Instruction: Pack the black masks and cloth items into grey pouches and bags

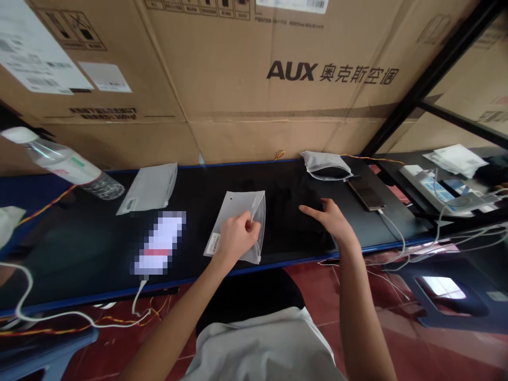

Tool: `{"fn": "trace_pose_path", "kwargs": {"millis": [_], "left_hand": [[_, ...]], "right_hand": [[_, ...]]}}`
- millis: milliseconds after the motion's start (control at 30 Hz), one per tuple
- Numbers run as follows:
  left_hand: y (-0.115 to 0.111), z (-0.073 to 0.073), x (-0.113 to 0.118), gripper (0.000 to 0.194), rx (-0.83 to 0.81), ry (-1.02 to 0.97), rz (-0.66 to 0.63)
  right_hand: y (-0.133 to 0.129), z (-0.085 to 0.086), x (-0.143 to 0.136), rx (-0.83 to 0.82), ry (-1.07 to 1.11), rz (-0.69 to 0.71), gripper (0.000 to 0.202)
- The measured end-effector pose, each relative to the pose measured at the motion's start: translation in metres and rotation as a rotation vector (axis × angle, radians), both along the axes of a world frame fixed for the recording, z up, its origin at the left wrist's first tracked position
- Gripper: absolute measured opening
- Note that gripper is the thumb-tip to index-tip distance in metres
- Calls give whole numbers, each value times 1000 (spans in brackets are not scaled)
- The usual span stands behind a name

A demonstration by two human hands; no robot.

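Observation:
In front of me a translucent white zip bag lies on the black table, its slider edge to the right and a small white label at its lower left. My left hand is closed over the bag, fingers curled at its parted opening. Just right of it is a piece of black cloth, whose outline blends into the dark tabletop. My right hand rests at the cloth's right side with thumb and forefinger apart; its other fingers are partly hidden.
A second zip bag lies left and a puffed one at the back right. A water bottle, a charging phone with blurred screen and a dark phone flank them. Behind stands a large cardboard box; cables trail off the table.

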State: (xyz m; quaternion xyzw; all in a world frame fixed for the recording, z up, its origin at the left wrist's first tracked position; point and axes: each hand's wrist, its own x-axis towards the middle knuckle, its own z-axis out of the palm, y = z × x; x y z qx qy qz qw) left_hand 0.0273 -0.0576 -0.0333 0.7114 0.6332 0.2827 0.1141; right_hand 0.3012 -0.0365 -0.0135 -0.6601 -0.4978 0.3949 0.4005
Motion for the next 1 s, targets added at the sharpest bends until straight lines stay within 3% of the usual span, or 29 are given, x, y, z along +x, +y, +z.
{"fn": "trace_pose_path", "kwargs": {"millis": [67, 167, 300, 433, 600, 800, 1000], "left_hand": [[0, -1, 0, 27, 20, -23, -3], [-1, -3, -1, 27, 37, -38, -3], [-1, -4, -1, 26, 38, -50, -6], [-1, -4, -2, 26, 37, -63, -26], [-1, -4, -1, 26, 42, -56, -16], [-2, -2, -1, 26, 42, -61, -28], [-2, -2, -2, 28, 36, -70, -40]], "right_hand": [[-2, 1, -5, -44, 186, 28, 48], [-6, 7, -11, -100, 288, 53, 46], [-7, 6, -12, -52, 218, 42, 50], [-2, -4, -7, 42, 153, -27, 71], [4, -3, -9, -18, 222, -153, 89], [-2, 6, -16, 26, 435, -80, 59], [-8, 4, -18, -136, 602, -81, 44]]}}
